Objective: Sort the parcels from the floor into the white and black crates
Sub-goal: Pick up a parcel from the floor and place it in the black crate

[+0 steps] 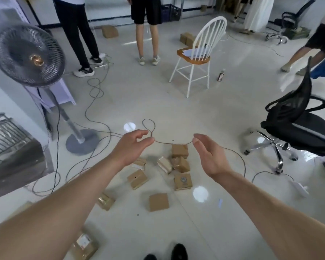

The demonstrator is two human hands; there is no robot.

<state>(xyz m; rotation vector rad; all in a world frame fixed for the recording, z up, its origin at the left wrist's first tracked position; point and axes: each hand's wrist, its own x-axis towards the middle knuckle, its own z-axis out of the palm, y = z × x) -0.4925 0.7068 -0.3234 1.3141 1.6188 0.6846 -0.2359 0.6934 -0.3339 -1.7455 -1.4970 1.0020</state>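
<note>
By my judgement the sorting has barely started: the pale glossy tiled floor [176, 113] carries a scatter of small brown cardboard parcels [182, 165], most clustered ahead of the person's feet and a few nearer the bottom left. No white crate shows, only dark plastic crates [170, 13] by the far wall. Above the cluster the left hand [131, 147] and right hand [208, 156] hover relaxed, fingers loosely curved, apparently holding nothing, with a thin brown cable [173, 143] on the floor beyond them.

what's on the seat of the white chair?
White paper sheets lie on its orange wooden seat; the back spindles cover their right part, so count unclear.
</note>
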